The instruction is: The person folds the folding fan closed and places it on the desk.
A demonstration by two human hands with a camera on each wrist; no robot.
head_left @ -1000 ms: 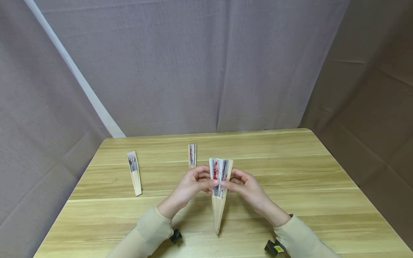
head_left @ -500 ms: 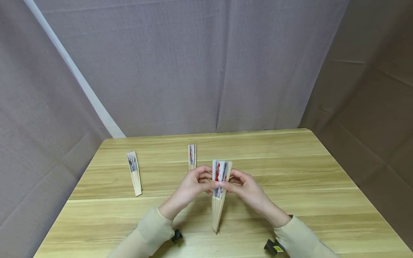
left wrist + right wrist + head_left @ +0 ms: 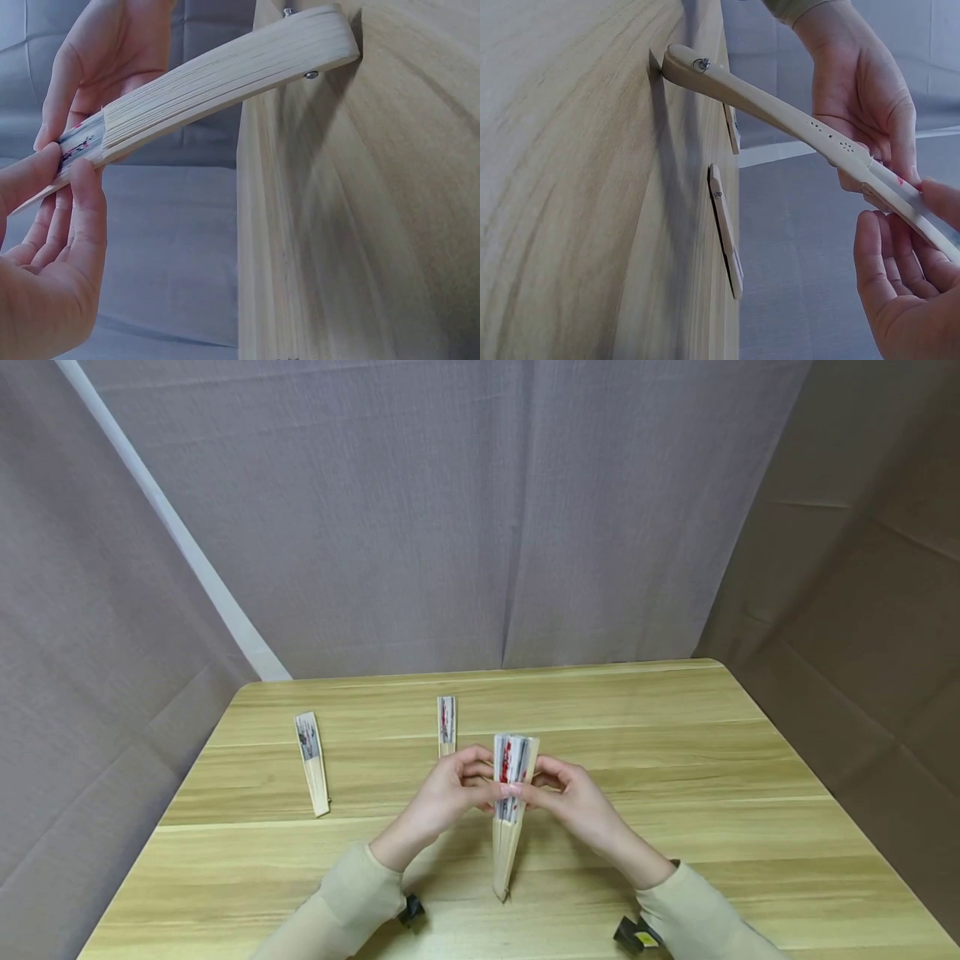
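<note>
The wooden table [image 3: 675,760] is carrying everything, under grey curtains. Above its near middle, a nearly closed folding fan [image 3: 510,810] with pale bamboo ribs and white paper printed in red and black is standing tilted, its riveted pivot end touching the tabletop toward the person and its paper end pointing up and away. The left hand [image 3: 442,797] and right hand [image 3: 573,802] are both pinching its paper part from opposite sides. Two closed fans [image 3: 312,762] [image 3: 446,723] are lying flat to the left. No writing is showing.
</note>
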